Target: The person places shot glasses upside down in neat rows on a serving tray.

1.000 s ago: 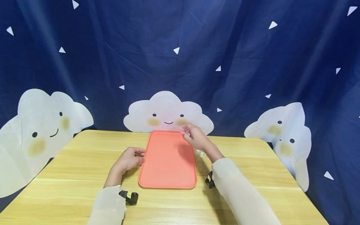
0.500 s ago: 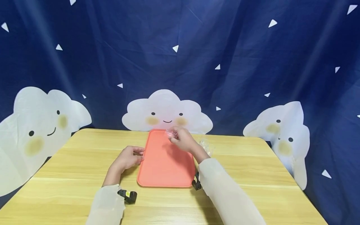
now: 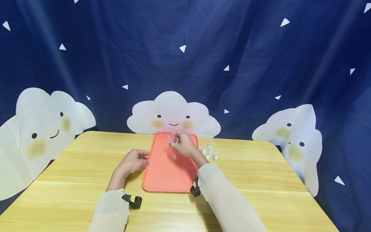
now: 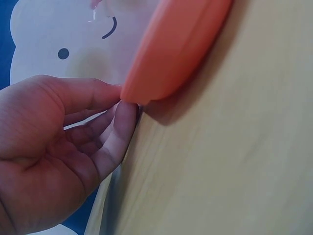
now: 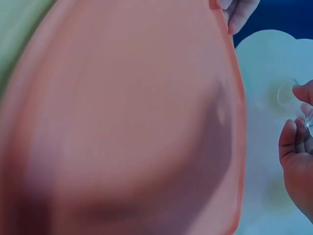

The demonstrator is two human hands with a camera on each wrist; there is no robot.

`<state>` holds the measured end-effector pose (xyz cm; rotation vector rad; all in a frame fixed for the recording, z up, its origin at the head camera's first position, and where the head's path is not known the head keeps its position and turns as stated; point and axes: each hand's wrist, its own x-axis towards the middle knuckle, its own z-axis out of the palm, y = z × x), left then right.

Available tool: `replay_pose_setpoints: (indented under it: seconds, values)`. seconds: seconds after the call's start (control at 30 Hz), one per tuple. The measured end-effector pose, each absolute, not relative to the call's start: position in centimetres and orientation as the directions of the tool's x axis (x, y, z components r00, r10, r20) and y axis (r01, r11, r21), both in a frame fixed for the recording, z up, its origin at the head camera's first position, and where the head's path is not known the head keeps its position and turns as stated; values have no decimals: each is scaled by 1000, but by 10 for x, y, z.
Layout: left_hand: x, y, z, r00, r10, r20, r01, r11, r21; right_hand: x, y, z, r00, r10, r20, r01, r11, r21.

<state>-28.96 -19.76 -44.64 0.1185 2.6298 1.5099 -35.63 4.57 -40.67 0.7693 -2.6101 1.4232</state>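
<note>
A coral-red tray (image 3: 162,178) with a raised rim lies lengthwise on the table. At its left edge is my left hand (image 3: 133,162); the left wrist view shows thumb and fingertips (image 4: 122,110) pinching the rim. Over the far half of the tray, my right hand (image 3: 185,145) holds a small clear cup (image 3: 173,139) between thumb and fingers. Most of that cup is hidden by the fingers, and its round outline shows faintly in the right wrist view. Just right of the tray, several small clear cups (image 3: 211,152) stand grouped together.
The light wooden table (image 3: 261,190) has its far edge close against a dark blue curtain (image 3: 185,71) printed with clouds and white triangles. Black wrist cameras (image 3: 132,201) sit on both sleeves. My right forearm crosses over the tray's right side.
My right hand has moved left from the tray's far right corner to over its far middle, carrying the clear cup. The cups behind it came into view. My left hand stays at the rim.
</note>
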Motion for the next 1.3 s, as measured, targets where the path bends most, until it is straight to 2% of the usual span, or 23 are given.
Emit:
replay_pose_setpoints:
  seconds: [0.23,0.4,0.77,0.93,1.13,1.3]
  values:
    - [-290,-197,-446,-991,119,-55,12,498,867,-354,33,-409,-912,-301,279,-368,297,-881]
    - [-289,-196,-444,-991,116,-72,-8,481,877,-354,26,-412,-920,-291,261,-334,237,-912]
    - [-290,-194,-445,-992,99,-73,-14,499,866,-359,17,-422,-871,-436,228,-434,462,-774]
    - [-291,-194,-446,-993,100,-67,-8,497,868,-359,12,-424,-880,-442,172,-411,531,-741]
    - [-290,-194,-445,-993,99,-65,-6,505,863,-362,8,-431,-882,-441,167,-422,577,-699]
    - [-290,-195,-444,-993,103,-56,4,508,861,-362,3,-435,-897,-411,161,-390,569,-724]
